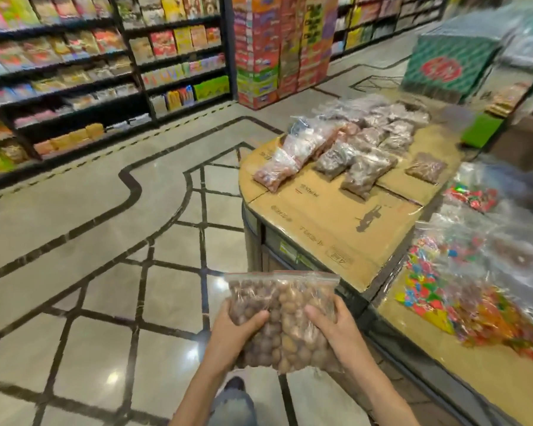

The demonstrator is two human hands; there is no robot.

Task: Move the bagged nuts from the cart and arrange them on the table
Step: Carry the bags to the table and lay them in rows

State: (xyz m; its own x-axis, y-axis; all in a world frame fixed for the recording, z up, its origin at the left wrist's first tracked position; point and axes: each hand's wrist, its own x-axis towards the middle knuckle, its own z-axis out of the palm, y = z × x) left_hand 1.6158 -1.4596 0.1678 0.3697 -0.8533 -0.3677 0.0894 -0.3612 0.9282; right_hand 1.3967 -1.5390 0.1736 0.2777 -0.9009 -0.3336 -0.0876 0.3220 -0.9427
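Head view: left hand (233, 329) and right hand (336, 329) each curl in a grip round two clear bagged nuts (282, 321). Beyond the grip, the cardboard-covered surface (330, 216) carries more bags (351, 142); its printing is unreadable. Candy bags (462, 272) lie right.

Head view looks down (close) over floor (105, 272).

Shelf goods (74, 56) smeared by blur, labels unreadable. Far bags (391, 118) on the bench (336, 216) blur together, contents can't be told. Hands' (237, 330) fingers hidden under the held nut bags (282, 321). Candy bags (474, 287) cut off by the right edge. Cart not visible.
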